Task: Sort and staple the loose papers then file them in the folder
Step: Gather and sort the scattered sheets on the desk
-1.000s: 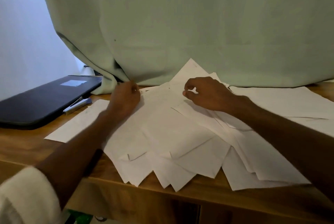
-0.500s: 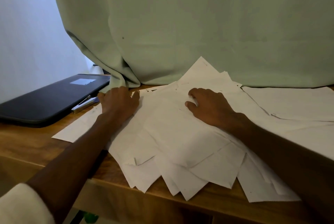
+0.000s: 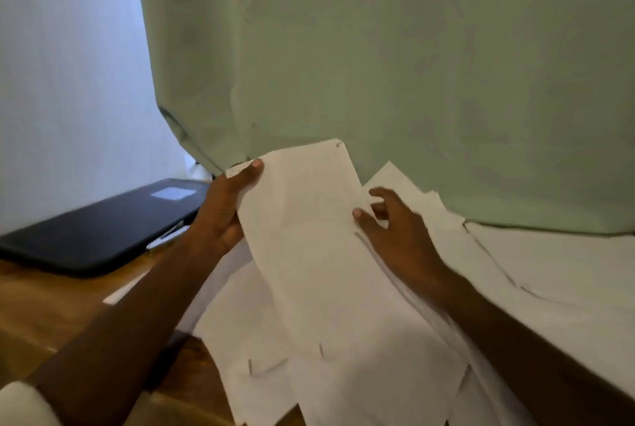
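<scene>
The left hand [image 3: 220, 216] hides its fingers behind the lifted sheet [image 3: 309, 236] (only the thumb shows), and the spread papers [image 3: 343, 391] below both hands run off the bottom edge.

Pale green curtain [image 3: 395, 64] across most of the back, hanging in soft folds, hem down at the desk. Left of it, sheer white drape [image 3: 68, 75], lit cool and bluish from behind (the only bright patch here). Below, wooden desk [image 3: 51, 308] in warm brown grain, front edge running off to the lower left. Dim and even elsewhere, with soft shadows on the wood.
</scene>
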A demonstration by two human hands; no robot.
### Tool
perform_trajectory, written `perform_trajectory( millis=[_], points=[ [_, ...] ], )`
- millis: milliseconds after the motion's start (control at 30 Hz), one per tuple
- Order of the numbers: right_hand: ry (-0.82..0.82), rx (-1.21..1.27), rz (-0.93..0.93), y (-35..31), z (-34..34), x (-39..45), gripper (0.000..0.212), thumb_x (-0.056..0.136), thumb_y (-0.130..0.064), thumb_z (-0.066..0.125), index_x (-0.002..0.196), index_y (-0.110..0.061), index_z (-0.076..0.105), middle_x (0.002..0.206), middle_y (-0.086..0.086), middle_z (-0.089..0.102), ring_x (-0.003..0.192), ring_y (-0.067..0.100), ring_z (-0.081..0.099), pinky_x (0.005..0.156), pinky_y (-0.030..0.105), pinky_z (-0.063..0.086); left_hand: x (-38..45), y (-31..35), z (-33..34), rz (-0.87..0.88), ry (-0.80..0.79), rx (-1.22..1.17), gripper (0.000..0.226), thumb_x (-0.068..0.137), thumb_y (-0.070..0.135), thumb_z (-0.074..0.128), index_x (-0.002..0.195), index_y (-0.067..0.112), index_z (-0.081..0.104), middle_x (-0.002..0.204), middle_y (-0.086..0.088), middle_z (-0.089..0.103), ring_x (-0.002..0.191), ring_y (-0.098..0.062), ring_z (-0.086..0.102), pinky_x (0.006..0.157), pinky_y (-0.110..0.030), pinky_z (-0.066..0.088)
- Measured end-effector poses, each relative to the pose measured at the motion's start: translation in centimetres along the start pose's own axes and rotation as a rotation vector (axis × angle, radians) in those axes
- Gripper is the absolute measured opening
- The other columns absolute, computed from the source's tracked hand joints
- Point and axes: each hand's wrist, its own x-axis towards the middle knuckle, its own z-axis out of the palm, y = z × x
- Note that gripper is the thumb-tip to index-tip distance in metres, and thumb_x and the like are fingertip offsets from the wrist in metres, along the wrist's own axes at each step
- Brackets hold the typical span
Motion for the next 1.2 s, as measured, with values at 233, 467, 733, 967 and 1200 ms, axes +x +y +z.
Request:
perform_trajectory(
  millis=[233, 467, 733, 967, 1200],
  points=[
    [-0.097, 0.444, 0.097, -0.3, -1.1, 0.3, 0.008, 0.090, -0.019, 0.076, 0.084, -0.015, 0.078, 0.085, 0.003, 0.078, 0.081, 0.019, 0.073, 0.080, 0.036, 0.056, 2.0, 4.7, 2.4, -0.061, 0.031, -0.127, 0.029, 0.096, 0.028, 0.068, 0.120, 0.011, 0.071, 0.100, -0.008, 0.076, 0.087, -0.023, 0.074, 0.077, -0.040, 0.063],
    [0.044, 0.798, 0.245, -0.6, -3.3, 1.4, 0.014, 0.090, -0.011, 0.074, 0.102, -0.005, 0.076, 0.097, 0.013, 0.078, 0.087, 0.029, 0.075, 0.084, 0.037, 0.060, 1.6, 1.4, 0.2, -0.154, -0.089, -0.359, 0.058, 0.096, 0.054, 0.062, 0.128, 0.006, 0.064, 0.113, -0.004, 0.065, 0.104, -0.022, 0.065, 0.092, -0.037, 0.056],
    [0.150, 0.799, 0.268, -0.4, -2.8, 1.0, 0.013, 0.091, -0.010, 0.073, 0.104, -0.007, 0.075, 0.098, 0.012, 0.078, 0.085, 0.025, 0.075, 0.079, 0.035, 0.060, -0.9, -1.7, 1.8, -0.285, -0.194, -0.067, 0.037, 0.089, 0.033, 0.065, 0.119, 0.013, 0.075, 0.114, -0.014, 0.075, 0.095, -0.029, 0.075, 0.082, -0.045, 0.062],
    [0.090, 0.784, 0.229, -0.9, -2.7, 0.5, 0.015, 0.093, -0.014, 0.070, 0.107, -0.016, 0.074, 0.097, 0.004, 0.079, 0.082, 0.018, 0.076, 0.067, 0.022, 0.059, 0.3, -3.0, 0.5, -0.128, -0.075, 0.072, 0.050, 0.082, 0.022, 0.079, 0.127, 0.003, 0.066, 0.124, -0.019, 0.071, 0.110, -0.035, 0.069, 0.095, -0.049, 0.057],
    [-0.057, 0.696, 0.162, -1.6, -1.8, 0.2, 0.016, 0.098, -0.018, 0.064, 0.105, -0.010, 0.075, 0.100, 0.008, 0.078, 0.094, 0.020, 0.074, 0.088, 0.031, 0.058, 0.7, -2.3, 0.1, -0.072, 0.085, -0.164, 0.024, 0.099, 0.024, 0.061, 0.120, 0.014, 0.068, 0.112, -0.010, 0.077, 0.092, -0.023, 0.076, 0.073, -0.043, 0.063]
  ],
)
